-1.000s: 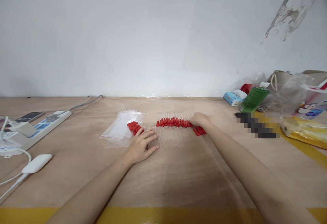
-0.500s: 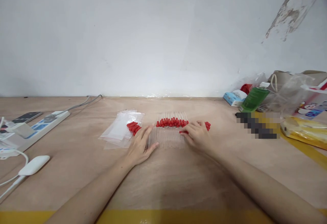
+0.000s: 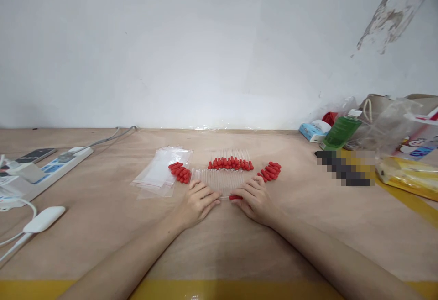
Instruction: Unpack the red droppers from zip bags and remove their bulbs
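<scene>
My left hand [image 3: 198,204] is closed on a thin clear tube [image 3: 225,197] lying crosswise near the table top. My right hand [image 3: 253,199] pinches a red rubber bulb [image 3: 235,197] at the tube's right end; whether the tube is inside it I cannot tell. Just beyond both hands lies a row of clear tubes [image 3: 219,179] side by side. Behind them is a row of droppers [image 3: 231,163], red bulbs towards me and clear stems pointing away. Loose red bulbs form a left pile [image 3: 180,173] and a right pile [image 3: 269,171].
Clear zip bags [image 3: 160,170] lie left of the bulbs. Further left are a power strip [image 3: 58,172], a white charger-like device [image 3: 49,219] and a phone [image 3: 36,155]. At right stand a tissue pack [image 3: 312,132], a green bottle [image 3: 341,131] and plastic bags [image 3: 404,131].
Both hands have drawn nearer to me and closer together. The left hand, earlier resting beside the tubes, now grips one tube; the right has brought a red bulb to its end.
</scene>
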`<action>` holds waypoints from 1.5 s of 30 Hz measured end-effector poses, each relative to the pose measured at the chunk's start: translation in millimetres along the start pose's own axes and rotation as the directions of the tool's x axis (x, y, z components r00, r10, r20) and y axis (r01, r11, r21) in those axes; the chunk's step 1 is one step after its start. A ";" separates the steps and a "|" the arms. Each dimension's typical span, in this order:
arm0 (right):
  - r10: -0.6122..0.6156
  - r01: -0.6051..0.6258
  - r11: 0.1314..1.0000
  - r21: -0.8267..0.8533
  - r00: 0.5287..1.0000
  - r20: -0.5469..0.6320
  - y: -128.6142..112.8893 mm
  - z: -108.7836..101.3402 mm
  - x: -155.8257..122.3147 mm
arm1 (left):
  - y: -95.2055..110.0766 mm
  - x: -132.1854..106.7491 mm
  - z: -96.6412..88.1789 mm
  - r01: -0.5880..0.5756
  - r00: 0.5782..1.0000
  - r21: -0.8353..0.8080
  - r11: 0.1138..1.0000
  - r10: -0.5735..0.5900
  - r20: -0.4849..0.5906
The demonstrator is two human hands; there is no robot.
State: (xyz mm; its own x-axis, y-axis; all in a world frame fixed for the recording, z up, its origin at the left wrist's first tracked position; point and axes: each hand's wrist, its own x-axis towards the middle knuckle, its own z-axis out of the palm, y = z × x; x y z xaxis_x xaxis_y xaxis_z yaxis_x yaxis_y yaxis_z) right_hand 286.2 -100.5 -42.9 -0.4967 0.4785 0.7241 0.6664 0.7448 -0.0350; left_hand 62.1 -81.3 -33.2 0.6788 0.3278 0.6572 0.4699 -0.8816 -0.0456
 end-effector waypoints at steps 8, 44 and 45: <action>0.048 -0.047 0.997 -0.066 0.999 0.014 3.9 3.8 -4.8 | 1.7 -2.7 -1.4 0.062 0.998 0.054 0.997 -0.062 0.011; 0.651 -0.663 0.748 0.017 0.730 -0.210 101.2 -48.4 -35.3 | -28.1 -13.3 4.0 0.275 0.955 -0.026 0.961 -0.276 -0.109; 0.652 -0.666 0.746 -0.015 0.735 -0.187 100.6 -48.0 -34.7 | -27.2 -13.2 4.3 0.271 0.957 -0.030 0.962 -0.273 -0.094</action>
State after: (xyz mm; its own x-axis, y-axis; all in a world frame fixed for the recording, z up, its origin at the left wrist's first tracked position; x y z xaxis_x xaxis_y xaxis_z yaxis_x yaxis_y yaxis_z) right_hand 397.2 -64.5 -38.5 0.1733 0.7503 0.6380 0.8364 0.2299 -0.4975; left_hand 42.8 -60.2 -43.9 0.4684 0.5225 0.7124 0.6194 -0.7692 0.1569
